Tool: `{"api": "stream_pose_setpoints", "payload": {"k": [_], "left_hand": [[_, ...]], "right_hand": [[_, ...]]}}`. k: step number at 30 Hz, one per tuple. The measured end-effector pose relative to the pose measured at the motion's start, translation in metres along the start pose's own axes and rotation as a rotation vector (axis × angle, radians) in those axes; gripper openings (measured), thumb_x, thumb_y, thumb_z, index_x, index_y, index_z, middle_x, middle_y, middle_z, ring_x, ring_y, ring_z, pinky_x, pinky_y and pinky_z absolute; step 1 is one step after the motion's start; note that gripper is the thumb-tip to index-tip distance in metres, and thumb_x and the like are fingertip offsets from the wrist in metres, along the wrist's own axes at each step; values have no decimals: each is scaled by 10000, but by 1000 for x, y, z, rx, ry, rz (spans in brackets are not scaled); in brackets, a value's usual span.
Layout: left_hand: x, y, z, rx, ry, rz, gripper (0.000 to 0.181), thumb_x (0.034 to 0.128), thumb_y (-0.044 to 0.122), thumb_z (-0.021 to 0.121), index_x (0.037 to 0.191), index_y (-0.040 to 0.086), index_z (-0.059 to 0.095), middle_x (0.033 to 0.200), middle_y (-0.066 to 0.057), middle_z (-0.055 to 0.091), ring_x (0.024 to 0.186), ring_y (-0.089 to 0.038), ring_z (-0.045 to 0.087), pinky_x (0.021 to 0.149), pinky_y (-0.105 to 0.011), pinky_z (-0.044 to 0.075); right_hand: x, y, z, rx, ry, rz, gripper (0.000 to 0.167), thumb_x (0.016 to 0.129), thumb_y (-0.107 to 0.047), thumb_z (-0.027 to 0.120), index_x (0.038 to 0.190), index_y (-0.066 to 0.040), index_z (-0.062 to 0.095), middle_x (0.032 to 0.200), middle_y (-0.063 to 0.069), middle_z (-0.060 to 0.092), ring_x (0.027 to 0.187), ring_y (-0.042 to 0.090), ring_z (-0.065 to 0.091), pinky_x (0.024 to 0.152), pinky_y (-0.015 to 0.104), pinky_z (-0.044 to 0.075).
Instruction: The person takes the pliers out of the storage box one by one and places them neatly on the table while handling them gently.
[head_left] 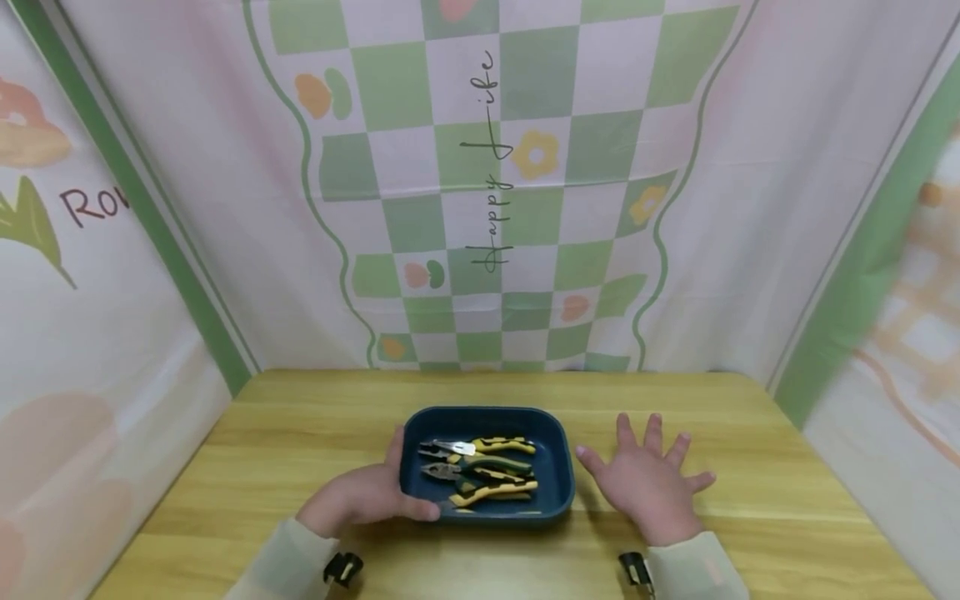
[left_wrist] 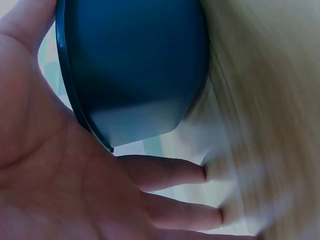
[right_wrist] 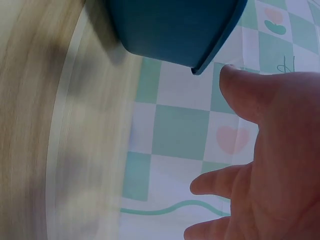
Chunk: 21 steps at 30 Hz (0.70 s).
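Nearest are the two hands. The left hand (head_left: 367, 493) is at the near left corner of the blue tray (head_left: 553, 468), its thumb along the near rim and its fingers straight and spread, touching the side without curling round it. The right hand (head_left: 651, 485) is also spread and holds nothing; its thumb is just beside the right wall, but apart from it.

The tray stands on the desk (head_left: 765, 467). In my judgement, a push by the left hand alone could turn it, because nothing supports the right end. If only the left side were raised, the tray would tilt and the pliers (head_left: 480, 462) inside could slide to the right. They lie partly over one another, so taking one may drag another.

The metal heads that I can see point left, the handles right; the long axis is roughly left to right, along the tray's longer side. The nearest yellow handle (head_left: 495, 490) slants slightly, its right end farther away.

Behind the desk hangs a checked cloth (head_left: 491, 208).
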<state>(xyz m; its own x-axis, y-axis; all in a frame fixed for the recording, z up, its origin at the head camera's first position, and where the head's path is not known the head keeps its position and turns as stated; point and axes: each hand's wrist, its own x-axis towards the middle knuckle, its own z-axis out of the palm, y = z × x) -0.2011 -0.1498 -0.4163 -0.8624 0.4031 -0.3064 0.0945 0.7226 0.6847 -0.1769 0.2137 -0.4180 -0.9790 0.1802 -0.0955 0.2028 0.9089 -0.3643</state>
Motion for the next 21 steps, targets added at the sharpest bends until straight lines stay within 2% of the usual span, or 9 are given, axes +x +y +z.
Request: {"api": "stream_pose_setpoints", "payload": {"k": [8,16,21], "left_hand": [[-4,4,12,-27,15,-12,1412,728,529,858,1550,16,-170,1425,-399,390,1189,-429,542,996,-577,402],[-11,10,18,39,20,-69,1418,708,573,852,1560,5,-129,1398,-429,392,1167,-467,554,992,-584,409],[-13,14,21,87,22,-91,1407,703,587,847,1570,15,-102,1380,-455,385,1112,-478,586,971,-590,425]], "right_hand": [[0,2,-4,-2,-3,-1,1200,805,-910,241,1572,9,164,1521,400,-136,1259,698,-233,759,877,-146],[2,9,-7,-2,-9,-2,1205,804,-911,245,1572,12,150,1517,406,-135,1253,694,-249,754,869,-169],[5,15,-13,-29,2,-28,1191,811,-906,244,1576,2,148,1534,398,-80,1280,710,-163,793,864,-167]]}}
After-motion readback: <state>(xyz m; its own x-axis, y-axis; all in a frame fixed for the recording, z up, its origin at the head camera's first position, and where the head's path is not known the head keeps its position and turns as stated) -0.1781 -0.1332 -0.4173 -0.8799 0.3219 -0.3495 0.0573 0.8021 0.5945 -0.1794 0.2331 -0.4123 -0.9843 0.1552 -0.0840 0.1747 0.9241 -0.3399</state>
